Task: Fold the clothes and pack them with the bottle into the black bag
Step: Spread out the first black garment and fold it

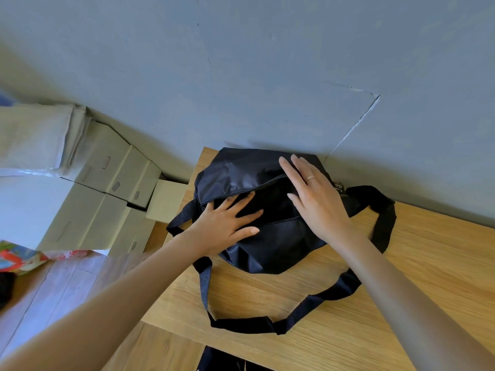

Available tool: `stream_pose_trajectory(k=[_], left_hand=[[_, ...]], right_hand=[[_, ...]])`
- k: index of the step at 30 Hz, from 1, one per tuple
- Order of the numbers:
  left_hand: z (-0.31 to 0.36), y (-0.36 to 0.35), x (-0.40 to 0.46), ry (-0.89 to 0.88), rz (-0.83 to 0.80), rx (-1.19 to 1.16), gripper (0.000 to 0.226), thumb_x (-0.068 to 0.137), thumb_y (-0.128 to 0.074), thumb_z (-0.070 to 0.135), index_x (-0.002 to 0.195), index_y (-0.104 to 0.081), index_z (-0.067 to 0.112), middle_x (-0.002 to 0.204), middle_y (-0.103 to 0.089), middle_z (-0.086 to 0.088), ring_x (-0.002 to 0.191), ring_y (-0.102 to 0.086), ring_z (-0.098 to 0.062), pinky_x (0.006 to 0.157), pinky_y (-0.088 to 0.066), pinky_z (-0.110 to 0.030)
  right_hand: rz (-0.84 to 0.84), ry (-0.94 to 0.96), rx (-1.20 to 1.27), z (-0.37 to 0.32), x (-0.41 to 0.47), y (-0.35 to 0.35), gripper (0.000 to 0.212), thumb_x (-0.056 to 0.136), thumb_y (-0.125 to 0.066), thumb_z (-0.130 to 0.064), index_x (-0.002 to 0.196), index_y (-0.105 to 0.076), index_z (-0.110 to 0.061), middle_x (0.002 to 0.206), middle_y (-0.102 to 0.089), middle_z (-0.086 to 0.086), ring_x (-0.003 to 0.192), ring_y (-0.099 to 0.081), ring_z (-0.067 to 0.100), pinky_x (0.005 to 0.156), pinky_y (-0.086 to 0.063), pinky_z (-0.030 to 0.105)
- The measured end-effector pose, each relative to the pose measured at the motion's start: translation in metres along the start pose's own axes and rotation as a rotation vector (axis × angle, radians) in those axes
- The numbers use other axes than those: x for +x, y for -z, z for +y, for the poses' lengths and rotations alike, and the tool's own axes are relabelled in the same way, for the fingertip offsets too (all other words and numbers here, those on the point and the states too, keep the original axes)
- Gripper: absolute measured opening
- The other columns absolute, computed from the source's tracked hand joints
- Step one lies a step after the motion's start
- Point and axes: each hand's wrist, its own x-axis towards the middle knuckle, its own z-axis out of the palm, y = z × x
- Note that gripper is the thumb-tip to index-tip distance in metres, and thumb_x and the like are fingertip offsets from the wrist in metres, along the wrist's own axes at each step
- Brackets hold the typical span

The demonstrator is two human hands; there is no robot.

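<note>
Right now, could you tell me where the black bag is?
In the head view the black bag lies at the far end of the wooden table, against the grey wall, under both flat hands.

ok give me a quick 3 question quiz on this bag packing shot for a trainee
1. True or false: both hands lie flat, fingers straight, on the black bag.
2. Is the bag's zipper A) fully shut or B) partly open?
3. What lies looped on the wooden table in front of the bag?

Key
1. True: the left hand and right hand press it with straight fingers.
2. B, a gap shows between the hands.
3. The black shoulder strap.
</note>
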Motion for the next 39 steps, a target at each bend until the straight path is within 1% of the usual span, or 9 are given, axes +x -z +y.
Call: stream_pose_trajectory(k=[3,7,11,15,19,24,27,36,39], left_hand=[[0.000,0.007,0.009,0.012,-0.056,-0.067,0.062,0.084,0.001,0.061,0.145,-0.002,0.047,0.157,0.014,0.008,0.143,0.017,-0.015,0.114,-0.009,-0.048],[-0.009,0.013,0.005,-0.076,-0.034,-0.062,0.064,0.086,-0.004,0.061,0.146,-0.017,0.044,0.158,0.006,0.009,0.143,0.016,-0.011,0.116,-0.005,-0.044],[-0.024,0.007,-0.012,-0.174,0.109,-0.076,0.075,0.086,-0.002,0.069,0.135,-0.047,0.032,0.157,-0.016,0.002,0.143,0.008,-0.009,0.116,-0.010,-0.038],[-0.029,0.002,-0.022,-0.184,0.192,-0.079,0.063,0.088,-0.017,0.070,0.118,-0.057,0.031,0.157,-0.013,-0.006,0.143,-0.005,-0.027,0.112,-0.019,-0.045],[-0.030,0.005,-0.023,-0.176,0.207,-0.050,0.061,0.089,-0.018,0.070,0.128,-0.051,0.037,0.157,-0.007,-0.006,0.141,-0.008,-0.029,0.111,-0.023,-0.047],[-0.025,0.013,-0.032,-0.257,0.321,-0.022,0.059,0.091,-0.033,0.059,0.143,-0.035,0.031,0.155,-0.021,-0.006,0.143,-0.009,-0.017,0.111,-0.018,-0.041],[-0.014,0.024,-0.038,-0.298,0.357,0.032,0.060,0.090,-0.035,0.056,0.144,-0.034,0.029,0.154,-0.026,-0.005,0.143,-0.012,-0.016,0.110,-0.019,-0.042],[0.037,0.050,-0.019,-0.350,0.260,0.159,0.061,0.094,-0.025,0.061,0.149,-0.018,0.035,0.156,-0.019,-0.001,0.145,-0.007,-0.021,0.112,-0.021,-0.052],[0.072,0.059,-0.004,-0.359,0.218,0.189,0.061,0.094,-0.016,0.063,0.148,-0.018,0.035,0.155,-0.024,-0.002,0.144,-0.010,-0.020,0.110,-0.022,-0.052]], right_hand=[[0.044,0.073,-0.040,-0.010,-0.016,0.004,0.066,0.085,-0.061,-0.012,0.146,-0.035,-0.014,0.149,-0.032,0.019,0.140,-0.029,0.031,0.114,-0.028,0.046],[0.095,0.231,-0.047,-0.022,-0.040,0.000,0.027,0.093,-0.054,-0.020,0.114,-0.065,-0.009,0.131,-0.055,0.013,0.129,-0.043,0.027,0.109,-0.035,0.041],[-0.214,0.203,-0.033,-0.029,-0.042,-0.008,0.057,0.100,-0.018,-0.050,0.126,-0.060,-0.020,0.128,-0.060,0.002,0.124,-0.051,0.023,0.104,-0.042,0.039],[-0.514,0.137,-0.041,-0.044,-0.022,-0.010,0.086,0.080,0.014,-0.068,0.144,-0.033,-0.035,0.156,-0.023,-0.005,0.146,-0.014,0.025,0.115,-0.015,0.049],[-0.587,0.085,-0.036,-0.049,-0.014,-0.008,0.087,0.072,0.014,-0.068,0.146,-0.023,-0.040,0.159,-0.005,-0.008,0.147,0.002,0.022,0.115,-0.007,0.052],[-0.456,0.100,-0.053,-0.046,-0.028,0.005,0.073,0.090,0.002,-0.065,0.146,-0.031,-0.031,0.155,-0.026,0.001,0.144,-0.022,0.024,0.114,-0.023,0.050],[-0.388,0.091,-0.067,-0.043,-0.042,0.017,0.064,0.094,-0.014,-0.061,0.148,-0.026,-0.030,0.156,-0.023,0.002,0.145,-0.018,0.022,0.116,-0.019,0.046],[-0.358,-0.157,-0.104,-0.010,-0.107,0.072,0.063,0.094,-0.012,-0.060,0.146,-0.029,-0.029,0.153,-0.031,0.003,0.142,-0.025,0.023,0.113,-0.026,0.047],[-0.372,-0.237,-0.079,0.013,-0.136,0.089,0.066,0.094,-0.005,-0.061,0.147,-0.027,-0.029,0.154,-0.026,0.004,0.144,-0.019,0.023,0.115,-0.017,0.045]])
